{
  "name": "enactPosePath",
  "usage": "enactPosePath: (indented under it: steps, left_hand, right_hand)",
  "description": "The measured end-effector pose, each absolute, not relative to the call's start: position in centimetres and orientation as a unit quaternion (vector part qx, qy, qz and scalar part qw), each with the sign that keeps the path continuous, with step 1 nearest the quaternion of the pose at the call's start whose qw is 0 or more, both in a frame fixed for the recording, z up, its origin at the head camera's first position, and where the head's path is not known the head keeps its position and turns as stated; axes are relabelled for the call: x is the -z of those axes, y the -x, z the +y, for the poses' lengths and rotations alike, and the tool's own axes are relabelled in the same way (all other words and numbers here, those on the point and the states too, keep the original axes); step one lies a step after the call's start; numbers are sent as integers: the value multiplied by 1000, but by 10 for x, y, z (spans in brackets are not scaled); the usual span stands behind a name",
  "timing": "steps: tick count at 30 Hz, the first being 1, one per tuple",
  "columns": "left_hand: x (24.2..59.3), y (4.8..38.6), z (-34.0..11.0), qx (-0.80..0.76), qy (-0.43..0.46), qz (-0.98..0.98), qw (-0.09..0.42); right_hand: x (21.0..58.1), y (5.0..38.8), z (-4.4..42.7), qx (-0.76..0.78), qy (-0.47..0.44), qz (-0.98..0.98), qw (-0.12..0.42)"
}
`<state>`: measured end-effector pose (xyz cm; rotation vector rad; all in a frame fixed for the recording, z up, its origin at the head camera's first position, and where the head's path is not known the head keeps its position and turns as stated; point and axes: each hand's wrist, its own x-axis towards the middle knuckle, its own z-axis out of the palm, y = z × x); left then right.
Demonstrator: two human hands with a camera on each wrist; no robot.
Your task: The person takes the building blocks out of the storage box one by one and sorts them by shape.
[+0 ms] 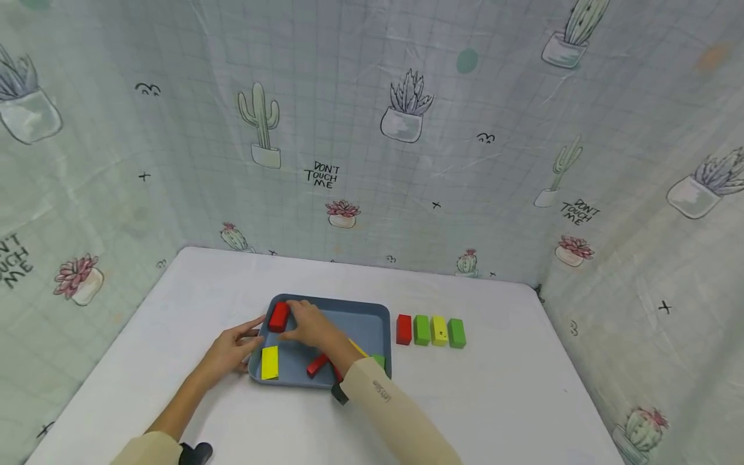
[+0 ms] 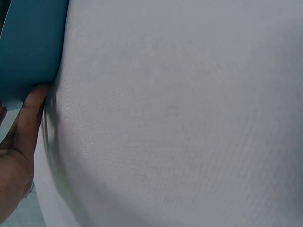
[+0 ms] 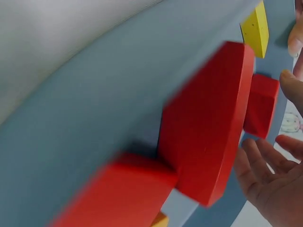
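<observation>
A blue-grey tray (image 1: 322, 385) lies on the white table with coloured blocks in it. At its left side my left hand (image 1: 229, 349) holds the rim, with a finger against the outer wall in the left wrist view. My right hand (image 1: 314, 326) reaches over the tray, its fingers and thumb spread about a red block (image 1: 279, 317) in the far left corner. Right wrist view: the fingers are loosely bent close to that block; whether they touch it I cannot tell. Near the left front corner sits a yellow block (image 1: 270, 363).
Another red block (image 1: 316, 365) and a green block (image 1: 379, 360) lie in the tray, partly under my right forearm. Right of the tray, a red block (image 1: 403, 329), a green one (image 1: 422, 330), a yellow one (image 1: 439, 330) and another green one (image 1: 456, 333) stand in a row.
</observation>
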<state>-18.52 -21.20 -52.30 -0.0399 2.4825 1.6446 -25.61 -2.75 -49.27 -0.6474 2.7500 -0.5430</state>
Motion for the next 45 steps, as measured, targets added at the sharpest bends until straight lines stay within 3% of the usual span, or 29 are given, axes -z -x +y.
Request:
enactPosePath:
  steps: [35, 45]
  left_hand:
    - [529, 181, -208, -551, 30, 831, 72]
    - [522, 182, -210, -543, 14, 837, 67]
  right_hand:
    - [496, 252, -49, 119, 191, 968, 110]
    - [489, 259, -39, 204, 195, 952, 123]
